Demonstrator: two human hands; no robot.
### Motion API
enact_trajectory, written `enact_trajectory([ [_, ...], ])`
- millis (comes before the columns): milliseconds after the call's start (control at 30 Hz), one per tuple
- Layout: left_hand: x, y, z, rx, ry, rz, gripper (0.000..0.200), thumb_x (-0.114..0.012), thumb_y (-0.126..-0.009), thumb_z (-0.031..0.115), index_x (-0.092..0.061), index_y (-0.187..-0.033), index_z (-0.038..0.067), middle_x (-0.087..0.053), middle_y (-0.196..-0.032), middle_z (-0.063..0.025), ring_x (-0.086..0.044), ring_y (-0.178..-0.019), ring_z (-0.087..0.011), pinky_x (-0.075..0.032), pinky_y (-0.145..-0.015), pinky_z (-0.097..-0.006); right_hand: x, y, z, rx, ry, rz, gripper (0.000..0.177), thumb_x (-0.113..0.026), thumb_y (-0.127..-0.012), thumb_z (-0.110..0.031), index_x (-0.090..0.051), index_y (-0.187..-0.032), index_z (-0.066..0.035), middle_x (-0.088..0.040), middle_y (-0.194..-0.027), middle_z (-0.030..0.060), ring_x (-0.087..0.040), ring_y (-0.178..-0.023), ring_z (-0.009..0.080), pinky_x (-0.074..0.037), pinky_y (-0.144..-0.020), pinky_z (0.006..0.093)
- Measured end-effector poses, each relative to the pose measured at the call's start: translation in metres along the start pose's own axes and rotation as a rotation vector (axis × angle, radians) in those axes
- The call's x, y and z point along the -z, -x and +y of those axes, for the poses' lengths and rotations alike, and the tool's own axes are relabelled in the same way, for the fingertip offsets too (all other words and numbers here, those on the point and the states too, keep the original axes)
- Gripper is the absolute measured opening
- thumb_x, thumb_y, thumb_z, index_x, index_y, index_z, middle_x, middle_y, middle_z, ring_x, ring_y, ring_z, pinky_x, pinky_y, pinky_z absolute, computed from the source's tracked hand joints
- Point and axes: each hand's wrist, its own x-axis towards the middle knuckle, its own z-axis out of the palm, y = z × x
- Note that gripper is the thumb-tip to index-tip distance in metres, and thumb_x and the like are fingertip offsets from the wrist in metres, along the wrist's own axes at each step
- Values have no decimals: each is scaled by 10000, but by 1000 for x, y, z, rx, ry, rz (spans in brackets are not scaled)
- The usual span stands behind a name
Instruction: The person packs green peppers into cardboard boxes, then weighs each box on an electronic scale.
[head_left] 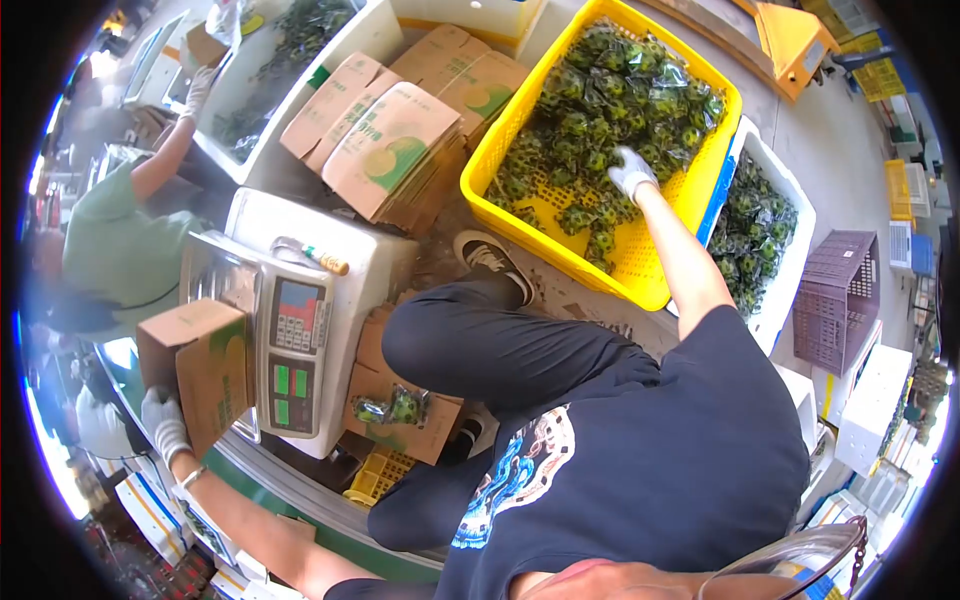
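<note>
My left hand [166, 422], in a pale knit glove, grips the near side of a brown cardboard box [215, 385]. The box is tilted on the pan of a digital scale [297, 345], whose green displays are lit. My right hand [632, 172], also gloved, reaches into a large yellow crate [478, 178] with its fingers apart. Beneath and around that hand lie many clear plastic packets of green produce [600, 110], perhaps small fruit. Nothing shows in its grasp. Part of the crate's yellow floor is bare near my forearm.
Flattened cartons [385, 150] are stacked beyond the scale. A white bin [790, 200] of similar packets stands right of the crate. Two loose packets [405, 405] rest on cardboard by my leg. A purple crate [838, 300] and yellow pallet jack [790, 45] stand right. A co-worker [130, 230] works at left.
</note>
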Motion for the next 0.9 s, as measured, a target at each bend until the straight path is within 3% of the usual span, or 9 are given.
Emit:
enact_trajectory([
  [67, 24, 6, 3, 79, 1, -116, 103, -607, -776, 94, -586, -796, -4, -605, -722, -163, -534, -656, -246, -447, -675, -333, -12, -40, -11, 39, -30, 55, 606, -638, -751, -255, -475, -1323, -139, -433, -1398, 158, -487, -1215, 341, -417, -1002, 386],
  [200, 55, 40, -83, 204, 215, 87, 177, -531, -856, 26, -597, -1016, -15, -634, -940, -82, -554, -875, -176, -444, -829, -291, -30, -92, -59, 110, 164, -16, 651, -642, -791, -298, -400, -1385, -188, -386, -1434, 127, -430, -1269, 328, -350, -1072, 384],
  [367, 105, 97, -14, 368, 677, 466, 339, -435, -854, -52, -557, -1170, -42, -607, -1157, -94, -573, -1026, -196, -442, -933, -319, -48, -98, -86, -36, 394, -171, 682, -660, -813, -229, -342, -1416, -211, -382, -1437, 106, -490, -1219, 322, -496, -919, 419],
  [467, 99, 124, 21, 251, 851, 497, 272, -508, -931, 131, -553, -1122, -57, -619, -1088, -131, -584, -998, -224, -476, -890, -342, -50, -70, -78, 46, 460, -418, 704, -677, -775, -286, -392, -1394, -110, -423, -1404, 141, -495, -1220, 288, -490, -924, 386],
  [633, 77, 127, 262, -24, 1075, 265, 528, -568, -908, 431, -572, -1043, -80, -617, -977, -160, -622, -899, -244, -527, -804, -341, -47, -15, -22, -24, -131, -320, 589, -691, -736, -324, -531, -1225, -37, -650, -1056, 135, -626, -937, 222, -494, -822, 304],
  [767, 37, 134, 389, -202, 1390, -122, 119, -596, -849, -6, -626, -964, -11, -632, -941, -110, -605, -818, -149, -495, -691, -258, -11, 7, 11, 112, -761, -39, 385, -681, -756, -172, -558, -1096, -40, -630, -955, 62, -593, -809, 149, -491, -752, 276],
  [800, 34, 138, 416, -103, 1483, -278, 101, -591, -859, 10, -624, -951, -13, -642, -923, -98, -609, -812, -156, -496, -697, -267, 17, 22, 1, 178, -826, 37, 370, -670, -762, -133, -546, -1098, -40, -615, -960, 52, -579, -800, 136, -489, -738, 269],
  [833, 9, 136, 434, -327, 1374, -180, 171, -580, -878, 68, -629, -1019, -14, -654, -917, -70, -612, -731, -153, -501, -720, -267, 35, 27, -2, 266, -844, 105, 407, -665, -758, -122, -526, -1131, -35, -609, -993, 58, -578, -827, 143, -490, -751, 275],
  [900, -7, 149, 454, -277, 1668, -313, 334, -573, -867, 6, -544, -1199, -17, -589, -1165, -124, -581, -1049, -198, -474, -902, -314, 75, 34, -18, 437, -851, 190, 464, -651, -754, -95, -491, -1185, -31, -592, -1055, 66, -573, -875, 153, -493, -784, 287],
])
